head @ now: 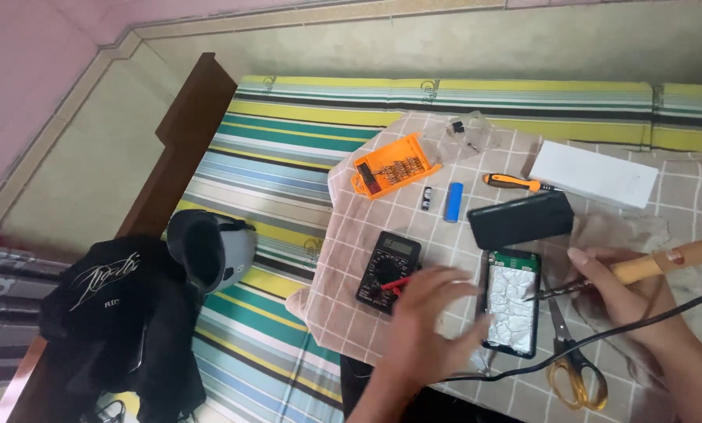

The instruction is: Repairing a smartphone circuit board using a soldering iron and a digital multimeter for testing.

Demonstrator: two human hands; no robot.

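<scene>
I see right hand gripping one soldering iron; left hand open over one meter; one scissors near.

Only the two hands and forearms of the person show, rising from the lower edge of the picture. The left hand is bare, with no ring, watch or glove, and its forearm is uncovered down to the frame edge. The right hand is bare as well, its nails short and plain, and its forearm also carries no sleeve, band or bracelet. The left hand is slightly blurred, so fine detail on its fingers cannot be told
</scene>
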